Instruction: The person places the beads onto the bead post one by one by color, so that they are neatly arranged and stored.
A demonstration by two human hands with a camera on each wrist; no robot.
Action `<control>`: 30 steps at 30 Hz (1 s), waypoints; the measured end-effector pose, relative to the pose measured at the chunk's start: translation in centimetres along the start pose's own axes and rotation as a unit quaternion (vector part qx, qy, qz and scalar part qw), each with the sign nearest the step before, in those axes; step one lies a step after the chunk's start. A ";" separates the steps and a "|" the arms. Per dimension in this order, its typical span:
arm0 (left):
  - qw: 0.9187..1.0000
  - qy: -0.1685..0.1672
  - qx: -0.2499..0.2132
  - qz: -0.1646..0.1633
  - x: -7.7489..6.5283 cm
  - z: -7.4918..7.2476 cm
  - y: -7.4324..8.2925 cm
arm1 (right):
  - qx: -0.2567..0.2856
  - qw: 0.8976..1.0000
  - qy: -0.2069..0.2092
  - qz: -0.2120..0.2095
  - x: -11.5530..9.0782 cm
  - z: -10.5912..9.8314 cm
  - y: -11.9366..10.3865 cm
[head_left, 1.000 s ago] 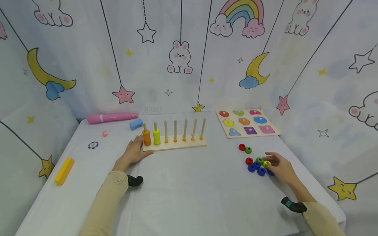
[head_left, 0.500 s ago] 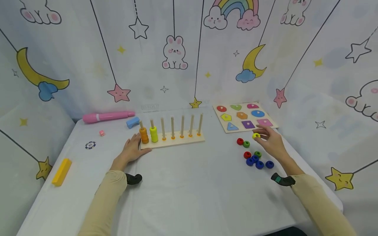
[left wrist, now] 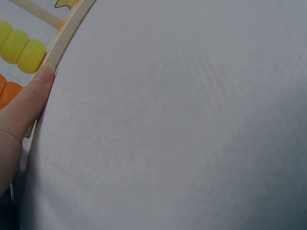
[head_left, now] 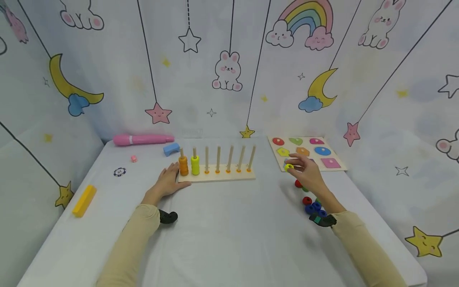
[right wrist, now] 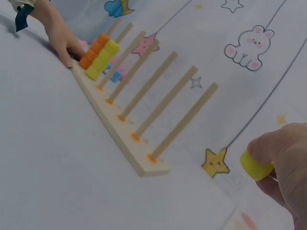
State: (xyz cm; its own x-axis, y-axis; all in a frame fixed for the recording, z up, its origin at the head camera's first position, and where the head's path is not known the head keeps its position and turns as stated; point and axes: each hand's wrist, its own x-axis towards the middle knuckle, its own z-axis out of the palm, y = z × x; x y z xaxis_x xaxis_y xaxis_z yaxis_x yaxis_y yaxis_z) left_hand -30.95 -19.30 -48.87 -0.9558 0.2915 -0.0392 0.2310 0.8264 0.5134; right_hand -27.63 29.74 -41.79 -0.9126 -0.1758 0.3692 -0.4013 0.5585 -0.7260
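Note:
A wooden peg board with a row of upright pegs stands at the middle back of the table. Orange beads are stacked on its leftmost peg, yellow beads on the one beside it. My left hand holds the board's left end, thumb along the front edge in the left wrist view. Between thumb and fingers, my right hand pinches a loose yellow bead in the air, right of the board. Below that hand lie red beads and blue beads, partly hidden by the wrist.
A shape puzzle lies at the back right, partly behind my right hand. Toward the left are a pink pen-shaped toy, a blue block, a small pink cube, a round chip and a yellow block.
My right hand has picked the yellow bead out of the loose group, lifted it and carried it left toward the peg board. The left hand stays at the board's left end.

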 end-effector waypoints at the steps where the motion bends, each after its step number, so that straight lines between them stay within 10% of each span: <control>1: 1.000 -0.003 0.002 -0.002 -0.1 0.2 0.0 | -0.004 1.000 0.003 0.002 0.4 0.5 -0.2; 18: 1.000 0.001 0.001 -0.016 -0.6 0.8 -0.7 | 0.074 0.990 -0.037 -0.114 8.6 8.6 -11.1; 30: 1.000 0.011 0.006 0.001 0.1 0.2 0.1 | 0.073 0.980 -0.096 -0.160 13.2 16.4 -12.4</control>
State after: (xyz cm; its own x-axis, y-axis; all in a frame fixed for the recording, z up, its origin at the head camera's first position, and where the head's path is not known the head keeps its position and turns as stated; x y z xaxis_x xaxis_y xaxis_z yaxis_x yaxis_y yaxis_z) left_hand -30.94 -19.08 -49.02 -0.9590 0.2828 -0.0190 0.2352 0.8314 0.5034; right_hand -36.03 7.20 -37.48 -0.7306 -0.4800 0.4856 -0.6634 0.3310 -0.6710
